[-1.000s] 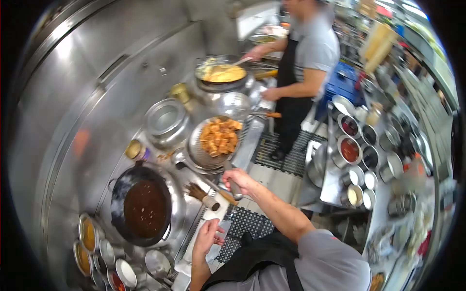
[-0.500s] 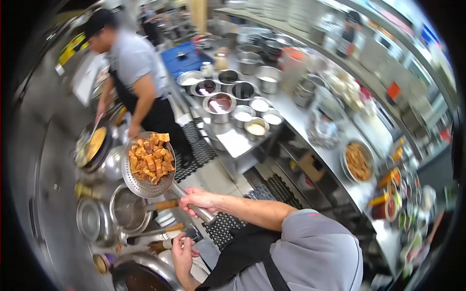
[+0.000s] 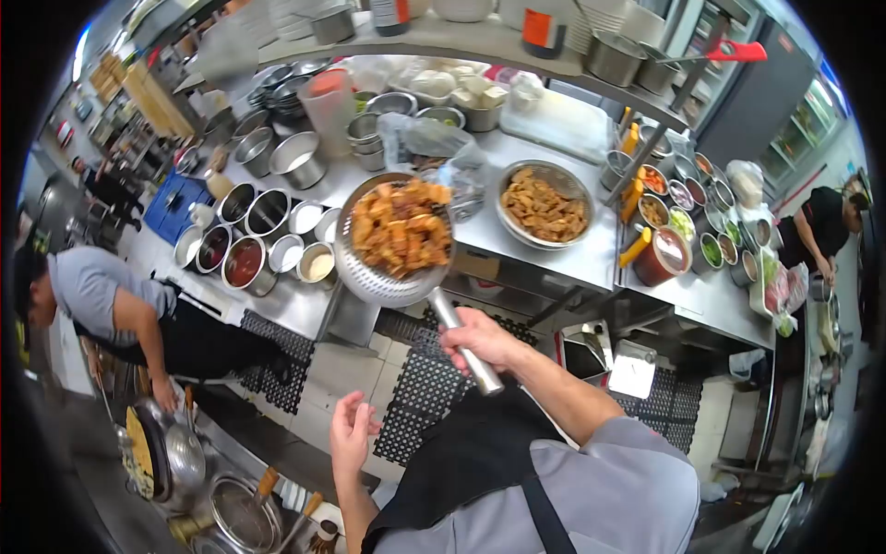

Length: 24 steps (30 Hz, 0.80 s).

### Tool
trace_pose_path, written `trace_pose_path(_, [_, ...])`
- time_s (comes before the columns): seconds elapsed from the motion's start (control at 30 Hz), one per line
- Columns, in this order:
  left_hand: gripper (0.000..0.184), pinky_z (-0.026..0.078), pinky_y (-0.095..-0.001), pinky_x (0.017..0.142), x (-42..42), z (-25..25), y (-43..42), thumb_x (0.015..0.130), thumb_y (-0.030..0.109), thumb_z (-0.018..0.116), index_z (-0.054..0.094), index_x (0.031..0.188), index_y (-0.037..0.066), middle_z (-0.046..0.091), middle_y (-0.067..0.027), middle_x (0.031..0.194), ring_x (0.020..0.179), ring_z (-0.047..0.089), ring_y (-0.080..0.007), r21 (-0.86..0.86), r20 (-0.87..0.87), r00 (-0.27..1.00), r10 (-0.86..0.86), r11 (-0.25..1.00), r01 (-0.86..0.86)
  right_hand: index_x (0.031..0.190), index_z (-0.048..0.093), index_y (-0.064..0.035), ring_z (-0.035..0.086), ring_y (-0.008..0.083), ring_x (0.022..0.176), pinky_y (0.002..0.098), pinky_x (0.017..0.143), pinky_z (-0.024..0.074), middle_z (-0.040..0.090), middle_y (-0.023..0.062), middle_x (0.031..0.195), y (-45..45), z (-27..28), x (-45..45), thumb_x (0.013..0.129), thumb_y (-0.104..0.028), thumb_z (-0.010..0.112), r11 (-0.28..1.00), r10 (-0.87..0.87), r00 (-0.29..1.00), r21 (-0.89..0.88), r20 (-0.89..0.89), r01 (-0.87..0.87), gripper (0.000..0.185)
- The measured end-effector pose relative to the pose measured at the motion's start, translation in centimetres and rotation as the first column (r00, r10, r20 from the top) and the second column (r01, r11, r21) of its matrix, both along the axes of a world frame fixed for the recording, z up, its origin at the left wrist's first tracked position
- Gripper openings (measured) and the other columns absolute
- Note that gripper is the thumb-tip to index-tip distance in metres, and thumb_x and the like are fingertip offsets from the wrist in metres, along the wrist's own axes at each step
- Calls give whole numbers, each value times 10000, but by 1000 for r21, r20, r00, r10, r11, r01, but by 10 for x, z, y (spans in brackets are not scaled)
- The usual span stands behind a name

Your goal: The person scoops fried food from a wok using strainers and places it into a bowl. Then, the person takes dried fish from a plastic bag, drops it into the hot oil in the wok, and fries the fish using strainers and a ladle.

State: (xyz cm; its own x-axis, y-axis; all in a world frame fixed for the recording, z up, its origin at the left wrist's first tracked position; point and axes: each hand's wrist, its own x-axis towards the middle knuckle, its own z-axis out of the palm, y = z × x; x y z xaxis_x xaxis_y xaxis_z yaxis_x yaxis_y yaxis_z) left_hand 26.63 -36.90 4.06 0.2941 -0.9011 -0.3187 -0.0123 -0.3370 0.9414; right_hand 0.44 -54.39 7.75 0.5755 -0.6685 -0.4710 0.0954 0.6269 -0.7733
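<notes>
My right hand [image 3: 484, 342] is wrapped round the metal handle of a large perforated skimmer [image 3: 374, 291]. Browned chunks of fried food [image 3: 401, 226] are heaped in the skimmer, which is held up in front of the steel counter. My left hand [image 3: 353, 429] hangs free over the floor, fingers apart, holding nothing. To the right of the skimmer, a round metal bowl [image 3: 503, 217] on the counter holds more browned pieces [image 3: 544, 205].
Pots of sauces and powders [image 3: 245, 263] line the counter's left part. A co-worker [image 3: 120, 305] stands at the left beside a wok [image 3: 152, 452]. Another person [image 3: 817, 226] is at the far right. Shelf [image 3: 517, 60] above; black mats [image 3: 406, 406] on the floor.
The view has turned right from the stove to the counter. My right hand has lifted the loaded skimmer off the stove and carried it round. My left hand remains free.
</notes>
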Motion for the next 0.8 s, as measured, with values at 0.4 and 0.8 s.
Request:
trace_pose_path(0.4, [560,491,-315,917,-217,-85,-287,1013,244,583,332,1480,66,468,-113,1386,1170,525,-165,-372,-155,970,-188,921,119,1018,438,-26,527,142,436,305,384,471,550,60,676,-79,3,-236,808,-26,608,871,-492,800,-174,-344,460,270])
trace_pose_path(0.8, [1027,86,-416,1223,-325,-73,-384,955,721,362,-53,1567,8,-56,-204,1627,1517,-10,-325,-162,-224,970,-95,985,59,970,430,53,611,204,469,332,423,485,588,113,672,-129,-15,-303,823,-55,568,825,-554,635,-460,-539,329,229])
